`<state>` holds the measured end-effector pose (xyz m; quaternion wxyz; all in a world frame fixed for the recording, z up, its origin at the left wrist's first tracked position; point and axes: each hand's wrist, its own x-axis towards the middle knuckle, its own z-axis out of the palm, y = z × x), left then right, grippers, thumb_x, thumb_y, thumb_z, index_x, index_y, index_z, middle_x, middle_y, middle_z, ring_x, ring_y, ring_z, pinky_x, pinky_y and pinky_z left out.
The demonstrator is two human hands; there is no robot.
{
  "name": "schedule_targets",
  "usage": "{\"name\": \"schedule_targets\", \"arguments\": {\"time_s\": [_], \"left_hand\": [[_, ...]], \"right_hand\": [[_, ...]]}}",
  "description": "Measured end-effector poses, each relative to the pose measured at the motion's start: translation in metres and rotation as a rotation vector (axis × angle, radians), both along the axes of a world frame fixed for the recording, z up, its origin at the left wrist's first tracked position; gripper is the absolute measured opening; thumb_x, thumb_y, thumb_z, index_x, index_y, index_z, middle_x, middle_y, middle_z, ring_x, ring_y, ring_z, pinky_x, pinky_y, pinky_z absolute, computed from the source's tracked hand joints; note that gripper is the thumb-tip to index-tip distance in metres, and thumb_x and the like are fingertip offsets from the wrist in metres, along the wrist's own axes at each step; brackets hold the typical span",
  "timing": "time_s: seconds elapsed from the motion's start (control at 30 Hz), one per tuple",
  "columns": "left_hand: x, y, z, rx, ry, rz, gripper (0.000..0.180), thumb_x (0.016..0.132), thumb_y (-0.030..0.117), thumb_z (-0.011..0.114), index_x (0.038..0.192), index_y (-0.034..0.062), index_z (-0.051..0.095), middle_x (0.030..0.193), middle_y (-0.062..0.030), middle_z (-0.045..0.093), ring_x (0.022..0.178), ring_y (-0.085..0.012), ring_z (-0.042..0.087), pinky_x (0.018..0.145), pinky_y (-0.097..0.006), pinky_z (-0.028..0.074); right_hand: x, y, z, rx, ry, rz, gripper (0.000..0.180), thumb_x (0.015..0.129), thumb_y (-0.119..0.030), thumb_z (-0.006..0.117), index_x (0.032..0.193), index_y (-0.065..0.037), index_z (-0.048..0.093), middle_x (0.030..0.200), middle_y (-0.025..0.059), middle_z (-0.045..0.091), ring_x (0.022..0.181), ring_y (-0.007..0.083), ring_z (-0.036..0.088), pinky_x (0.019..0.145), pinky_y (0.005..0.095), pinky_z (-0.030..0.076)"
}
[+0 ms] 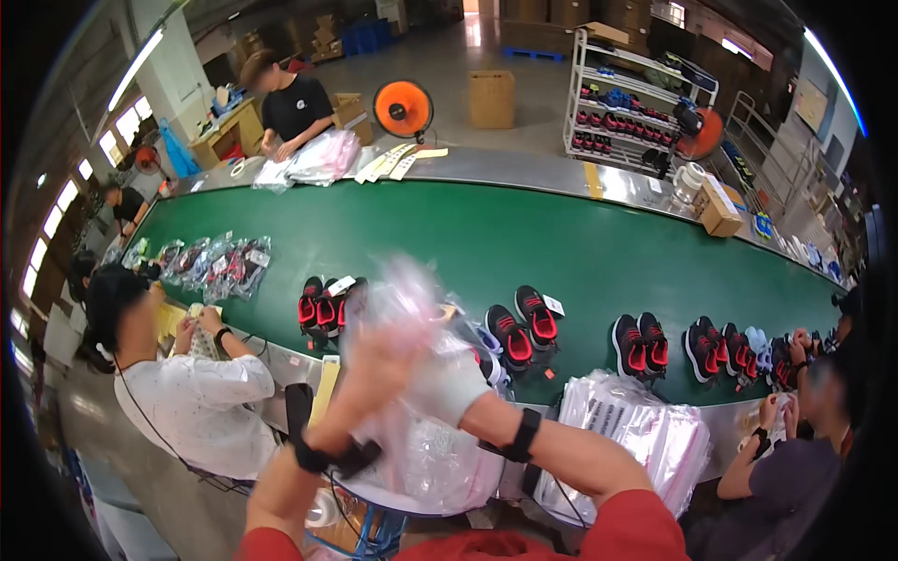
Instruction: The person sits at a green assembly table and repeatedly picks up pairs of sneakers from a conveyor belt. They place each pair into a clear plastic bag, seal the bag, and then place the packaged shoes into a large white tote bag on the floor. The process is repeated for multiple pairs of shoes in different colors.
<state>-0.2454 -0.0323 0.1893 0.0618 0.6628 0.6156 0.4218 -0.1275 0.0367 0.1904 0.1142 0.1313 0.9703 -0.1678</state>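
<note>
Smeared by motion, my left hand (382, 366) grips a clear plastic bag (404, 292) with a pinkish tint, raised above the near edge of the green belt. Close beside it on the right is my right hand (451, 381), in a whitish glove; its fingers are blurred and partly hidden by plastic. What the bag contains, if anything, is too blurred to tell. Under my hands lies a heap of clear plastic bags (440, 467). Black shoes with red lining (316, 307) stand left of the bag, and a similar pair (520, 327) stands to the right.
The green conveyor belt (449, 215) carries bagged shoes (220, 266) at left and more pairs (641, 344) at right. A stack of flat plastic bags (622, 435) sits by my right forearm. Co-workers flank me; another person (297, 107) works across the belt. A shoe rack (627, 103) stands beyond.
</note>
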Motion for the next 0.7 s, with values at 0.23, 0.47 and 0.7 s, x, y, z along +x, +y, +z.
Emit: {"name": "schedule_targets", "arguments": {"time_s": [0.23,0.47,0.7], "left_hand": [[0.030,0.025,0.017,-0.410,0.152,-0.301,0.024,0.066,-0.001,0.057,0.089,0.0030,0.054,0.059,-0.0209,0.055,0.061,-0.0423,0.057,0.061,-0.046,0.047],[-0.045,-0.030,0.007,-0.185,-0.149,0.067,0.036,0.082,0.011,0.066,0.116,0.0019,0.059,0.090,-0.0173,0.066,0.076,-0.0272,0.065,0.068,-0.033,0.051],[-0.122,-0.054,-0.023,0.107,-1.080,0.488,0.041,0.087,0.013,0.065,0.123,0.0001,0.051,0.109,-0.0050,0.058,0.097,-0.0107,0.055,0.084,-0.025,0.046]], "right_hand": [[-0.046,-0.009,-0.076,0.118,0.407,0.045,0.027,0.081,-0.023,0.057,0.095,-0.001,0.063,0.093,0.0139,0.061,0.069,0.0250,0.062,0.058,0.0372,0.048],[-0.145,0.039,-0.092,0.200,0.486,-0.119,0.032,0.084,-0.028,0.056,0.101,-0.001,0.060,0.096,0.0166,0.062,0.081,0.0273,0.064,0.071,0.0383,0.051],[-0.265,0.081,-0.079,0.265,0.702,-0.599,0.021,0.083,-0.026,0.054,0.088,-0.008,0.064,0.090,0.0140,0.064,0.084,0.0286,0.063,0.074,0.0407,0.050]]}}
